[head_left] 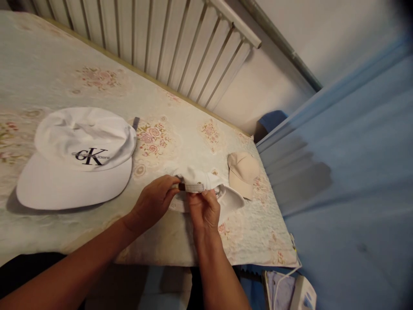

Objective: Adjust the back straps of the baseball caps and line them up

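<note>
A white cap [193, 176] is held between my two hands, its back strap and small metal buckle facing me. My left hand [158, 196] pinches the strap's left end, where a brown tab shows. My right hand [204, 209] has its fingers under the strap and its thumb on it near the buckle. The cap's brim extends to the right. To the left lies a larger-looking white cap [84, 155] with a black "CK" logo, brim toward me. A beige cap [244, 172] rests beyond my right hand.
The caps lie on a floral table cover [180, 116]. A white slatted radiator [155, 38] runs along the back. On the right hangs a blue curtain [338, 163]. A white device with a cable [303, 292] sits low at the right, below the table's edge.
</note>
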The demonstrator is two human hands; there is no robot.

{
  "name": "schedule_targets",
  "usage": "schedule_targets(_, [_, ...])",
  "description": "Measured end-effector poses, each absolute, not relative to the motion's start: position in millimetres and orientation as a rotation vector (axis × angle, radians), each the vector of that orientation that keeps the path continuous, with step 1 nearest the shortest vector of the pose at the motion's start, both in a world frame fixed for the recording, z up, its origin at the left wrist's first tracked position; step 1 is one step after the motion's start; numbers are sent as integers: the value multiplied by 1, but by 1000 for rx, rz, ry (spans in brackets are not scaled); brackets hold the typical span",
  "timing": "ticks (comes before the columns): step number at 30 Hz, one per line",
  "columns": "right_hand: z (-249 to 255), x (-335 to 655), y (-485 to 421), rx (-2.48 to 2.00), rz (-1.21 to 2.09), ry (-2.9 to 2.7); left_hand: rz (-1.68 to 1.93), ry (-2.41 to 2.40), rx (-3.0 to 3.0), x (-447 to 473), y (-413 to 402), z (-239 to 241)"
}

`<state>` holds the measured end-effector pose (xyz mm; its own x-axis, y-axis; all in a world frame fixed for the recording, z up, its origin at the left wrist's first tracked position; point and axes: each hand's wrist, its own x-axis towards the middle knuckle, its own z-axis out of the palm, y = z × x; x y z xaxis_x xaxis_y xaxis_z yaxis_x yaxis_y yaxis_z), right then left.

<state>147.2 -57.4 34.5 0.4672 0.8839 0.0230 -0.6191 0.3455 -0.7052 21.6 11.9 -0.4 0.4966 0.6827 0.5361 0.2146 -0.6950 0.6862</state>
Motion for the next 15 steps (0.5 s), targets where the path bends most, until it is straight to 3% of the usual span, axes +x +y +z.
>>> schedule_targets(8, [30, 155, -60, -683, 1179, -390, 1044, 721, 2174, 21, 7, 0])
schedule_targets(15, [30, 145, -51, -811, 1028, -404, 1359, 723, 2268, 21, -5, 10])
